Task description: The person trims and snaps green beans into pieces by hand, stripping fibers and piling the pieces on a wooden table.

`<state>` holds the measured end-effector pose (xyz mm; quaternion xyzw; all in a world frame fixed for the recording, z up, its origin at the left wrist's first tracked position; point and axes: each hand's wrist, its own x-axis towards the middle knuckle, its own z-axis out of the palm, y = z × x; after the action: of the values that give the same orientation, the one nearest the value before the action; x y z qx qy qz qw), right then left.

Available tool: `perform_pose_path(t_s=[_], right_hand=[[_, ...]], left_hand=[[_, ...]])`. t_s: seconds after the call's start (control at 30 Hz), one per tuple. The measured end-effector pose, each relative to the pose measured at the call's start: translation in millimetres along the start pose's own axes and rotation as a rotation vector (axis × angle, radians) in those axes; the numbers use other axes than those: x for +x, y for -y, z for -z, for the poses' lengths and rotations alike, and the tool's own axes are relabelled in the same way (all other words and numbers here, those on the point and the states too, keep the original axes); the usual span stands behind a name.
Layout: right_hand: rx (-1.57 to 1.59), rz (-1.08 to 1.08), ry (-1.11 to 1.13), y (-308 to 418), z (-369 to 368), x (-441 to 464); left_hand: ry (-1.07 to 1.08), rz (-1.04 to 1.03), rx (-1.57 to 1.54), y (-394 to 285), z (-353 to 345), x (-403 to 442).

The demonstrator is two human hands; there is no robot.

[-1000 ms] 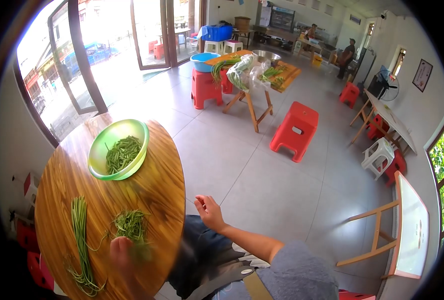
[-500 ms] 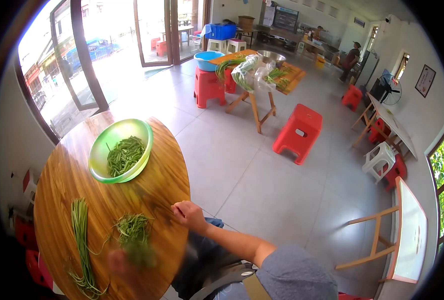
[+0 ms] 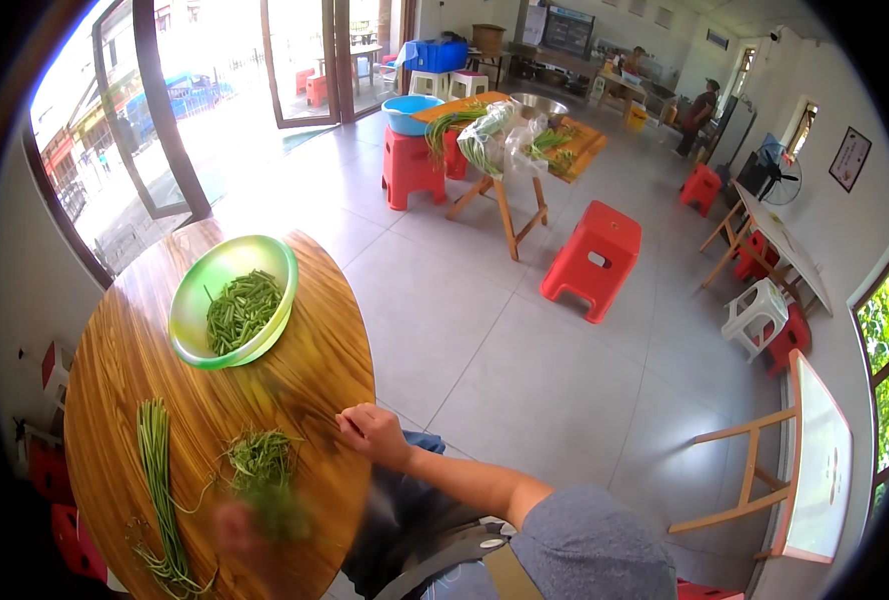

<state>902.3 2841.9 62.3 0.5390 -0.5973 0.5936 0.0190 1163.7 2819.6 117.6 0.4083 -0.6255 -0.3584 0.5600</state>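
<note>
My right hand point(image 3: 375, 436) is at the right edge of the round wooden table point(image 3: 310, 375), its fingers curled together; whatever they may hold is too small to tell. My left hand point(image 3: 240, 525), smeared by motion, is low over the table next to a blurred green clump point(image 3: 283, 512). Just above that clump lies a tangled pile of green trimmings point(image 3: 262, 458). A bundle of long green stems point(image 3: 155, 450) lies to the left. Cut green pieces point(image 3: 243, 312) fill part of a green bowl point(image 3: 187, 325) at the table's far side.
A red stool point(image 3: 605, 245) stands on the floor. Beyond it, a wooden folding table point(image 3: 580, 160) holds greens, plastic bags and a metal bowl point(image 3: 540, 103). A blue basin point(image 3: 410, 108) rests on red stools. Folded tables lean at right; two people are in the back.
My right hand has moved left and down to the table edge, and its fingers have closed together. My left hand remains blurred near the pile. The view has shifted slightly.
</note>
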Motion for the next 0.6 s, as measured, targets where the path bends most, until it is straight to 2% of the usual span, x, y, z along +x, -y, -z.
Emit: perform_pose_path(t_s=[0.03,0.1,0.17,0.23,0.6], right_hand=[[0.001,0.000,-0.002,0,0,0],[-0.007,-0.006,0.006,0,-1,0],[-0.025,-0.015,0.021,-1,0,-1],[-0.018,-0.001,0.014,0,0,1],[-0.025,0.005,-0.006,1,-1,2]], left_hand=[[-0.005,-0.002,0.029,2,1,1],[0.060,0.087,-0.136,-16,-4,-1],[0.048,0.080,-0.126,-13,-3,-2],[-0.033,-0.025,0.056,16,3,0],[-0.022,-0.018,0.055,20,7,-2]])
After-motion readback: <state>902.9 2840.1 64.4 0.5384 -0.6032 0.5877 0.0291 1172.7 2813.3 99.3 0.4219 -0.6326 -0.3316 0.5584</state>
